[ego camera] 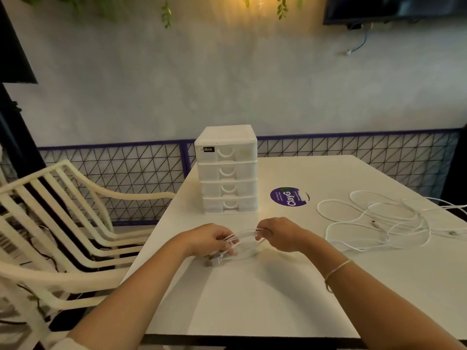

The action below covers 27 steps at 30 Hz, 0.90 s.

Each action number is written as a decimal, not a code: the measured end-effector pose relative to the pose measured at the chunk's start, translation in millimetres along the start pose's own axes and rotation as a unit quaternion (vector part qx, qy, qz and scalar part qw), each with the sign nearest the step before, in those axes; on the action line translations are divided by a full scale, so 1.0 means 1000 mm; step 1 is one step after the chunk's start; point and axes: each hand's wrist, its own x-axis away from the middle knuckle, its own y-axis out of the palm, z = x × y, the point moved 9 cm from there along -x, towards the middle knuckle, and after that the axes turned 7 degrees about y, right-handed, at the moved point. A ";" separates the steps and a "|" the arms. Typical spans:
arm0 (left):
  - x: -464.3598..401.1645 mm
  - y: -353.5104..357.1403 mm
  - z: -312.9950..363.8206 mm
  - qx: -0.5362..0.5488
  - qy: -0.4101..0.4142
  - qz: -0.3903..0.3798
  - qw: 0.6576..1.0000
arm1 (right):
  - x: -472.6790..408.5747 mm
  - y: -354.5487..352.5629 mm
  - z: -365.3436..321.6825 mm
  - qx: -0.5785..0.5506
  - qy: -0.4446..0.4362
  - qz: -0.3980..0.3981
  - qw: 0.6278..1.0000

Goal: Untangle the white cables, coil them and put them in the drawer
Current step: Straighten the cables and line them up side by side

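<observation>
White laminate desk (pixel 252 299) fills the lower frame, before a grey wall. At lower centre, the left hand (pixel 212 239) and right hand (pixel 278 233) each pinch one end of a small coiled white cable (pixel 246 242), both grips closed on its loops just above the desk. If either pinch slackens, I judge the springy loops could open and the coil would need redoing. At centre right lies a loose tangle of white cables (pixel 376 219), apart from the hands; its strands cannot be counted. Beyond, at centre, stands 1 white plastic drawer tower (pixel 227 170) with 4 drawers, all closed, so 1 must be opened first.
</observation>
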 end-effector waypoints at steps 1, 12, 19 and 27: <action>0.001 0.000 -0.004 0.007 -0.006 -0.006 1.000 | -0.002 0.000 0.001 -0.009 0.000 -0.001 1.000; -0.021 0.003 0.023 -0.014 0.000 -0.012 1.000 | -0.007 -0.015 -0.001 -0.093 -0.005 0.016 0.996; -0.033 0.010 0.032 0.027 0.010 0.021 0.999 | -0.002 -0.009 0.012 -0.184 0.032 -0.043 0.981; -0.032 -0.001 0.034 -0.077 0.053 0.044 0.995 | 0.020 -0.006 0.051 -0.213 0.078 -0.195 0.954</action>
